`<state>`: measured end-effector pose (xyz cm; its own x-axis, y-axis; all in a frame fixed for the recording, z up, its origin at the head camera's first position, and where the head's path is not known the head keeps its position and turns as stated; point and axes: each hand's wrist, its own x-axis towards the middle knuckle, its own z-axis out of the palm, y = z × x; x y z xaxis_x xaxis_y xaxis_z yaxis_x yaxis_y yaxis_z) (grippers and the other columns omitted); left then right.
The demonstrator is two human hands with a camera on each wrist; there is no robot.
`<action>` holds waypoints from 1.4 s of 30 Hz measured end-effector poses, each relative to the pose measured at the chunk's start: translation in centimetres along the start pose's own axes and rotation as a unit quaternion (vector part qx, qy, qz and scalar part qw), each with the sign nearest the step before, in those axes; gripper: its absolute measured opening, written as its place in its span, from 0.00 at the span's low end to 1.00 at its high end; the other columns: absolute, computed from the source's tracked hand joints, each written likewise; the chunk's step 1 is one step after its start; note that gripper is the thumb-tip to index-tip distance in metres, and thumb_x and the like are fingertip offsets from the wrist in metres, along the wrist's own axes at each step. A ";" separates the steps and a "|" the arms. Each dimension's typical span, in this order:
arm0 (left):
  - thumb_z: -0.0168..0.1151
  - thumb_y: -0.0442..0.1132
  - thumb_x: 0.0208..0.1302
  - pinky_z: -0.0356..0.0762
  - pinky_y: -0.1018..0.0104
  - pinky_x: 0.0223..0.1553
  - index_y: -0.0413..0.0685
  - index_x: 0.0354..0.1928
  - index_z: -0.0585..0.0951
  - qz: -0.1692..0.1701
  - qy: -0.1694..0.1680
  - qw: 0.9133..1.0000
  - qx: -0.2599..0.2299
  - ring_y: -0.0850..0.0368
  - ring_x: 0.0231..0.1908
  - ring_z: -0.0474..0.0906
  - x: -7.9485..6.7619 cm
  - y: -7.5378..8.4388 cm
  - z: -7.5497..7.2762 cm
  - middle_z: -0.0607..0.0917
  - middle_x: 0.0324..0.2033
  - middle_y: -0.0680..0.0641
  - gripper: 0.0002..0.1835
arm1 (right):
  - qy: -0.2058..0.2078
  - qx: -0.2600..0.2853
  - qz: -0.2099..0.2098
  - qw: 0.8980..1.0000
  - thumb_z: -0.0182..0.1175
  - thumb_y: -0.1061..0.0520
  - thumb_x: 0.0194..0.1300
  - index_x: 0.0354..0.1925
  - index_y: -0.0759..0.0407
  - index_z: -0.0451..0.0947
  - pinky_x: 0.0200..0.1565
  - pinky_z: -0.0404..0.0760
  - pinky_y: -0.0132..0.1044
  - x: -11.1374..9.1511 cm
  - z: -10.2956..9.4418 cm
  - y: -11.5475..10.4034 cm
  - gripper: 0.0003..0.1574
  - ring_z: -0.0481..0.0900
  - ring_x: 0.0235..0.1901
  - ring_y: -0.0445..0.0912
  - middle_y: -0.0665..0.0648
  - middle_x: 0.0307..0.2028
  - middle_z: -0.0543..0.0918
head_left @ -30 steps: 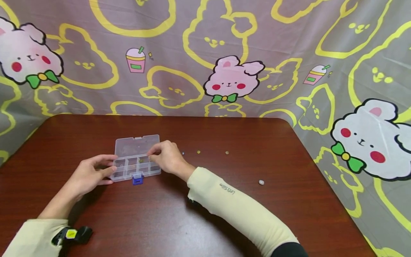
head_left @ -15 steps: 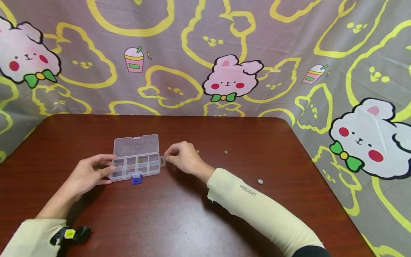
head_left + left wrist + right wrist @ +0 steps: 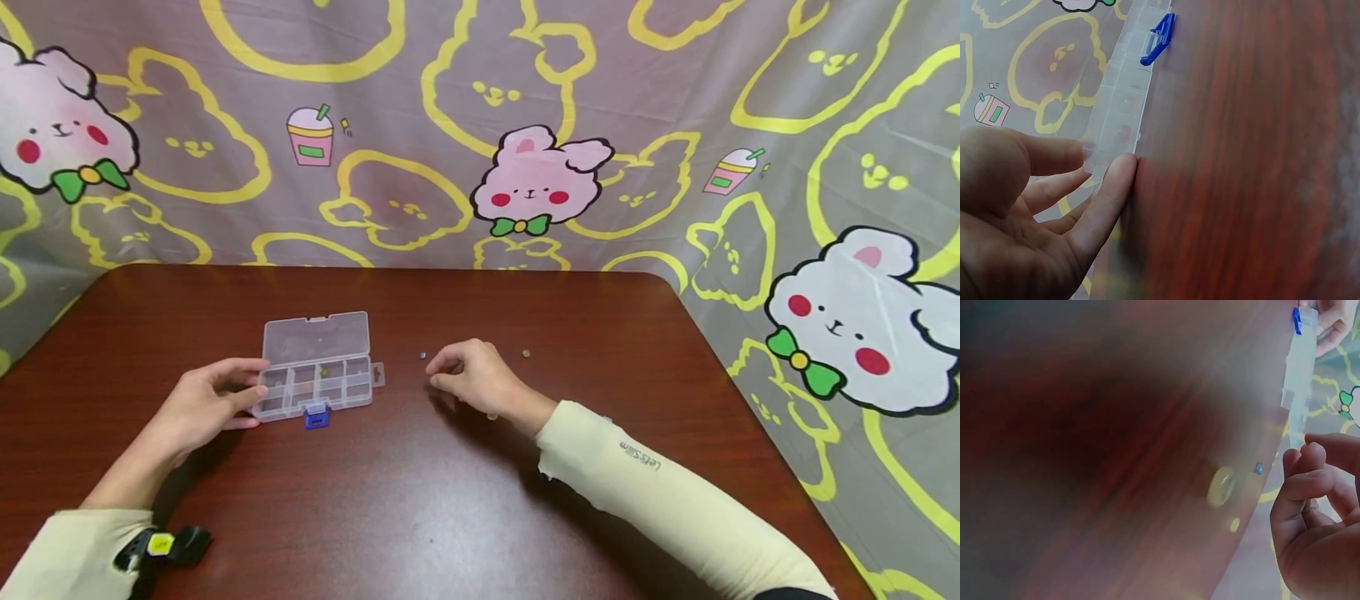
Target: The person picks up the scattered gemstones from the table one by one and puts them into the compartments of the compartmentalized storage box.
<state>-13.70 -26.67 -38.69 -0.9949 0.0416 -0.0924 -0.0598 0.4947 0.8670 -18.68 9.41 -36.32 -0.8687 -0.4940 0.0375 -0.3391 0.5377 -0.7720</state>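
A clear plastic compartment box point(image 3: 307, 385) with its lid point(image 3: 317, 338) raised stands left of centre on the table. My left hand point(image 3: 202, 408) grips its left end, thumb at the front edge and fingers behind, as the left wrist view also shows. A small green bead point(image 3: 325, 372) lies in one compartment. My right hand point(image 3: 480, 375) hovers right of the box, fingers bent, with nothing visible between thumb and fingertips. Just left of those fingertips lies a tiny blue bead point(image 3: 422, 356). In the right wrist view a pale yellow bead point(image 3: 1220, 486) and a smaller yellow one point(image 3: 1235, 524) lie near the blue bead.
A brownish bead point(image 3: 526, 353) lies beyond the right hand. Another small bead point(image 3: 492, 416) shows beside the right wrist, and a pale bead point(image 3: 607, 419) peeks out behind the sleeve. The blue latch point(image 3: 317, 416) hangs at the box's front. A patterned curtain point(image 3: 405, 125) borders the table.
My right hand has left the compartments and moved right, past the box's end tab, to the beads on the table. My left hand has kept its hold on the box.
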 end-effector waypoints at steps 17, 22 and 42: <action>0.59 0.31 0.72 0.87 0.61 0.31 0.28 0.67 0.67 0.000 -0.001 1.000 -0.001 0.58 0.32 0.81 -0.2 0.1 0.0 0.74 0.52 0.29 0.25 | -0.031 -0.042 -0.004 0.999 0.70 0.62 0.61 0.42 0.59 0.86 0.31 0.77 0.32 -4.9 -2.8 2.9 0.09 0.79 0.19 0.41 0.47 0.24 0.82; 0.60 0.32 0.72 0.87 0.62 0.31 0.28 0.67 0.68 0.002 0.001 1.000 -0.001 0.58 0.32 0.80 -0.2 0.0 0.0 0.74 0.51 0.30 0.25 | -0.033 -0.076 -0.006 0.997 0.72 0.60 0.60 0.43 0.59 0.86 0.28 0.75 0.32 -5.6 -3.0 3.4 0.12 0.76 0.19 0.38 0.46 0.25 0.79; 0.60 0.32 0.72 0.87 0.61 0.31 0.29 0.67 0.68 0.003 0.002 1.000 0.000 0.58 0.33 0.81 -0.2 0.0 0.0 0.74 0.52 0.29 0.25 | -0.018 -0.103 -0.024 0.994 0.76 0.62 0.54 0.41 0.57 0.86 0.30 0.75 0.32 -7.2 -3.1 4.2 0.14 0.75 0.28 0.41 0.49 0.29 0.80</action>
<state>-13.53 -26.69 -38.64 -0.9955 0.0410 -0.0855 -0.0541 0.4951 0.8672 -15.00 17.36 -37.83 -0.8374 -0.5445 0.0468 -0.4504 0.6391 -0.6234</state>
